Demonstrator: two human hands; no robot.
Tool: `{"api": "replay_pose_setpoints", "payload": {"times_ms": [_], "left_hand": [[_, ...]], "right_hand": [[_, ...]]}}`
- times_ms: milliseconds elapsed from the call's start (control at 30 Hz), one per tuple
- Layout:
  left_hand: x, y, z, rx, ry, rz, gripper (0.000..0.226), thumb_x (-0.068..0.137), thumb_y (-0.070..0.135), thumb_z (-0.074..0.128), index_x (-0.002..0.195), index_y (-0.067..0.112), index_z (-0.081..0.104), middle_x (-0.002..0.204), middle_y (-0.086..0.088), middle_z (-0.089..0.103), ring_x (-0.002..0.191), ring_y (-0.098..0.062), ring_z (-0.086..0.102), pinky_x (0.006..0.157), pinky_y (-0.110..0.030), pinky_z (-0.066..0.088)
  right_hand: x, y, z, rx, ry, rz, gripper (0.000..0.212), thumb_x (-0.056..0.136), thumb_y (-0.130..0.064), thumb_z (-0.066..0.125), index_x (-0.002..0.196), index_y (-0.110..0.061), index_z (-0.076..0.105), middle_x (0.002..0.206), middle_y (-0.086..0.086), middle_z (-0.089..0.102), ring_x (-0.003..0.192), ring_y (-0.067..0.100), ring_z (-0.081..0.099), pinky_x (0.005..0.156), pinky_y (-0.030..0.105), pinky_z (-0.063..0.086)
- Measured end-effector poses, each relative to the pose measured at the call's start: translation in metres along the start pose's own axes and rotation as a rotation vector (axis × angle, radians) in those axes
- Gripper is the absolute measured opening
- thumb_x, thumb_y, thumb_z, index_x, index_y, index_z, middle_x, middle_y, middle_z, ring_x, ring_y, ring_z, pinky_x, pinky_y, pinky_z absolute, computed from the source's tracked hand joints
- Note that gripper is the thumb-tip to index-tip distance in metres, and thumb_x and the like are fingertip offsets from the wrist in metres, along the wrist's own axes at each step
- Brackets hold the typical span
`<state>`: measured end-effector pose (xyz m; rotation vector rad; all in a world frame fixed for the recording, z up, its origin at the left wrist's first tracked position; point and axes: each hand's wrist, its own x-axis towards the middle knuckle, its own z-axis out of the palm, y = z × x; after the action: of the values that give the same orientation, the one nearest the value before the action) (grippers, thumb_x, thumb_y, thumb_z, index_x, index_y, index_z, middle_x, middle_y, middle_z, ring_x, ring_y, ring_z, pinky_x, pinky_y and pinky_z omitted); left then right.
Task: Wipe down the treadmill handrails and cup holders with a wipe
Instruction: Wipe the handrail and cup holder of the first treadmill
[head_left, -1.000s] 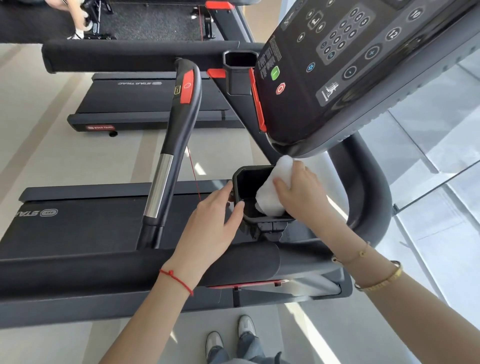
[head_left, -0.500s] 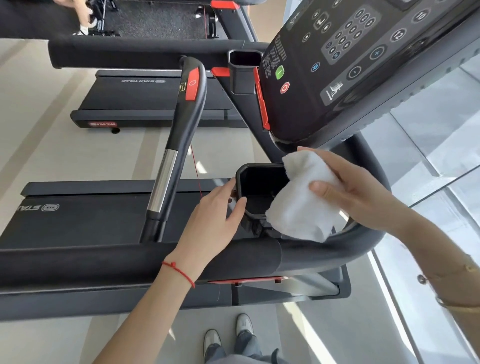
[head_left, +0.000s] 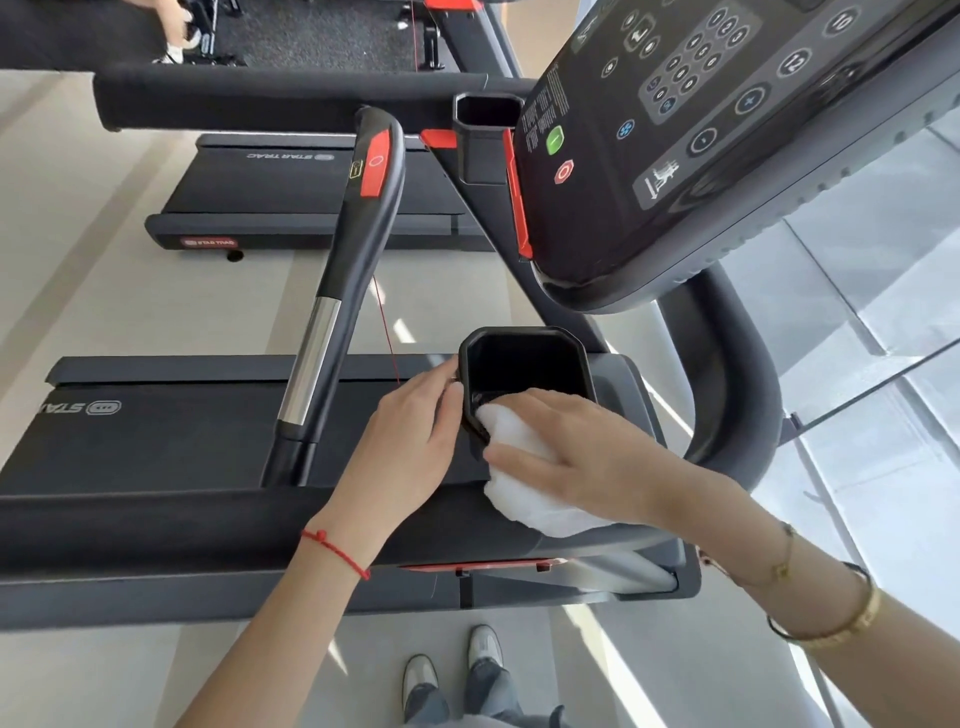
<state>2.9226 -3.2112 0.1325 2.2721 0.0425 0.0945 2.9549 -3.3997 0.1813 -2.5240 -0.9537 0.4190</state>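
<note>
The fingers of the right hand lie fairly straight, spread flat over a white wipe and pressing it against the near rim of a black cup holder. The wipe drapes from that rim down toward the padded handrail just below the cup holder. The left hand rests at the cup holder's left edge, fingers loosely curved against its outer wall, steadying it; whether they actually grip is unclear. Beyond the cup holder rises the dark console, with a second cup holder further off. To wipe well, the flat hand should probably follow the whole rim, then push the wipe down inside to reach the walls and floor.
</note>
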Motion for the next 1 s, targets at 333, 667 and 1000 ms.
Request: {"api": "replay_pose_setpoints", "payload": {"times_ms": [333, 667, 1000], "left_hand": [[-0.001, -0.002, 0.001, -0.010, 0.000, -0.003, 0.044, 0.102, 0.037, 0.034, 0.145, 0.034, 0.042, 0.114, 0.014, 0.062, 0.090, -0.001, 0.059, 0.083, -0.020, 0.048], [-0.002, -0.002, 0.001, -0.011, 0.011, 0.015, 0.043, 0.099, 0.035, 0.043, 0.142, 0.038, 0.044, 0.110, 0.019, 0.061, 0.103, 0.003, 0.058, 0.094, -0.030, 0.051], [-0.004, 0.002, 0.000, -0.020, 0.003, 0.029, 0.042, 0.100, 0.034, 0.041, 0.141, 0.039, 0.044, 0.107, 0.014, 0.063, 0.099, -0.004, 0.060, 0.089, -0.035, 0.053]], "right_hand": [[0.020, -0.002, 0.003, -0.199, -0.086, -0.071, 0.027, 0.104, -0.033, 0.033, 0.106, -0.017, 0.054, 0.103, 0.000, 0.060, 0.097, 0.021, 0.054, 0.092, 0.034, 0.038], [-0.011, 0.032, -0.013, -0.146, -0.009, -0.186, 0.030, 0.103, -0.029, 0.043, 0.128, -0.018, 0.054, 0.107, -0.005, 0.055, 0.098, 0.015, 0.049, 0.096, 0.030, 0.036], [0.030, 0.024, -0.002, -0.196, 0.595, -0.212, 0.039, 0.097, -0.023, 0.050, 0.133, -0.009, 0.056, 0.128, 0.002, 0.060, 0.118, 0.023, 0.053, 0.105, 0.031, 0.036]]}}
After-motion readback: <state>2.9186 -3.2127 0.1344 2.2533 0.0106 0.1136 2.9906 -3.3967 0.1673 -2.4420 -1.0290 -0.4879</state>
